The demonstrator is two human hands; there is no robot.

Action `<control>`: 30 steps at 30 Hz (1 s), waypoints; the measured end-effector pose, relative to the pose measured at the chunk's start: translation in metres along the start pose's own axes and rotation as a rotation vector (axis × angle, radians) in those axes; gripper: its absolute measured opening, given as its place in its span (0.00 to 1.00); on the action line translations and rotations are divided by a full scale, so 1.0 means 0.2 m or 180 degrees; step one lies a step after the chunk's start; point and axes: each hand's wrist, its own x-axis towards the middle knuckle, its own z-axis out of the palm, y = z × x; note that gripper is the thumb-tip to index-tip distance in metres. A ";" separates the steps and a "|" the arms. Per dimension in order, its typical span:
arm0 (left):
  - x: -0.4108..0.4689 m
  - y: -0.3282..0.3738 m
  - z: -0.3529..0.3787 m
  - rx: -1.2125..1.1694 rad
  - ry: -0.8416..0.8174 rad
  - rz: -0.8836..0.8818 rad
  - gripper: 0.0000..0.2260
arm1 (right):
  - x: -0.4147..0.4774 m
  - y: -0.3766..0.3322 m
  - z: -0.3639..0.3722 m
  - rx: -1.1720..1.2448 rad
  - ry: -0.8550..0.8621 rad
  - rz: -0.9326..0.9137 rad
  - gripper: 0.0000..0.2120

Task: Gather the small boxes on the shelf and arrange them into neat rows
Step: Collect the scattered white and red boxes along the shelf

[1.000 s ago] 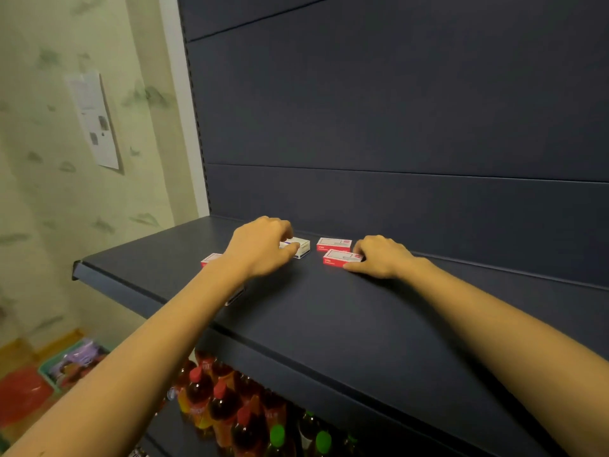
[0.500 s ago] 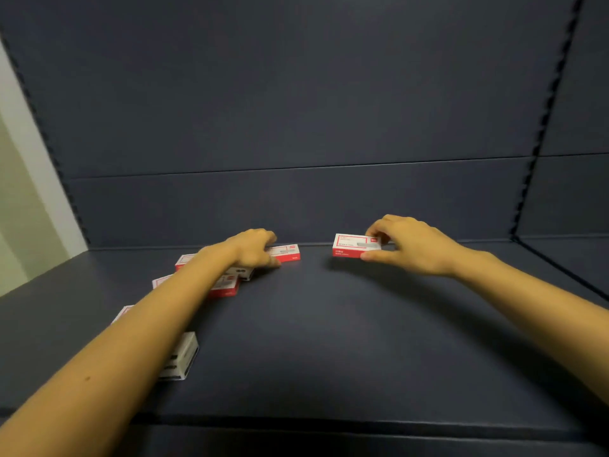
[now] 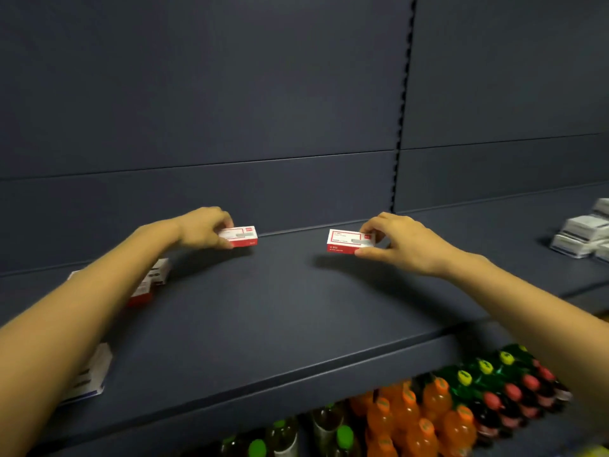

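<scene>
On the dark shelf [image 3: 280,318], my left hand [image 3: 204,227] pinches a small red and white box [image 3: 242,236] near the back wall. My right hand [image 3: 400,242] pinches a second red and white box [image 3: 346,241], tilted up slightly off the shelf. More small boxes [image 3: 150,283] lie partly hidden behind my left forearm. Another box with a blue edge [image 3: 89,377] sits near the front left edge under my arm.
A stack of white boxes [image 3: 583,235] stands at the far right of the shelf. Bottles with orange, red, yellow and green caps [image 3: 438,410] fill the shelf below. A perforated upright [image 3: 403,103] divides the dark back panel.
The view has swung right and both hands have moved right along the shelf with their boxes. The right hand's box is now raised and tilted. The stack at right has come into view.
</scene>
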 end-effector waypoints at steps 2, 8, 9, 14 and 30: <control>0.00 0.16 -0.04 -0.0095 0.0157 0.0327 0.18 | -0.07 0.07 -0.05 -0.0045 0.0059 0.0091 0.21; 0.00 0.72 -0.07 -0.0342 0.0442 0.1128 0.19 | -0.32 0.36 -0.26 -0.0166 0.0247 0.0274 0.21; 0.00 0.82 -0.07 -0.0379 0.0509 0.1229 0.19 | -0.37 0.42 -0.30 -0.0187 0.0282 0.0299 0.20; 0.01 1.34 -0.04 -0.0620 0.0616 0.1555 0.19 | -0.68 0.74 -0.52 -0.0258 0.0366 0.0410 0.18; 0.23 2.73 0.13 -0.0985 0.0738 0.1965 0.20 | -1.47 1.79 -1.01 -0.0575 0.0386 0.0960 0.21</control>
